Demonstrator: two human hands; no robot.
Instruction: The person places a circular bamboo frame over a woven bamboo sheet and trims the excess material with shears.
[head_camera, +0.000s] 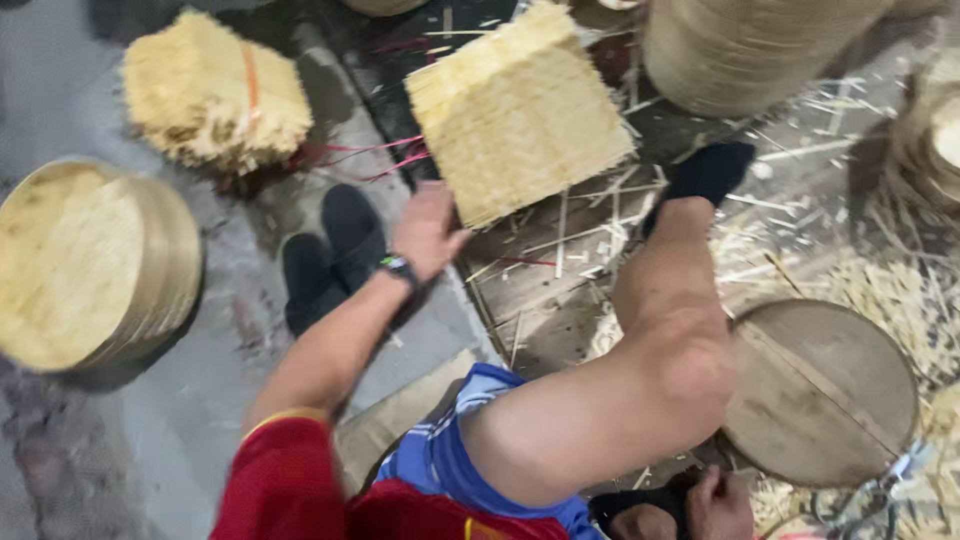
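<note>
Bamboo strips in a squared block rest against the left hand — fingers closed on its lower corner, the block rising above and to the right. Right hand sits low by the knee, curled; what it grips I cannot tell. Nearby lie a tied strip bundle and a round steamer basket.

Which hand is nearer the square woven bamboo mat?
Left. The left hand grips the woven bamboo mat at its lower edge; the right hand is far below, by the knee.
</note>
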